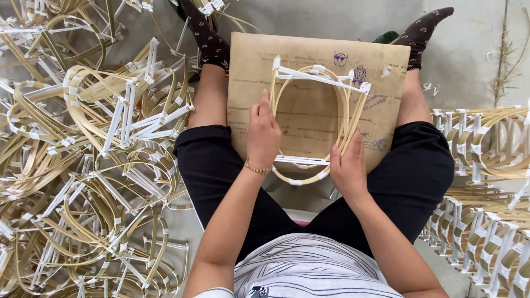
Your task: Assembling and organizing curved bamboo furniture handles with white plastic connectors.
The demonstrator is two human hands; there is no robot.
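A brown cardboard board rests across my lap. On it lies an oval frame of thin bamboo strips, bound with white tape and crossed by white sticks at top and bottom. My left hand presses flat on the frame's left side, fingers pointing away from me. The frame's lower right curve is held by my right hand, fingers closed around the strips. My legs in black trousers and dark patterned socks stretch out under the board.
A large tangled heap of similar bamboo frames covers the floor on my left. Neat stacked rows of frames stand on my right. Grey concrete floor lies ahead, beyond my feet.
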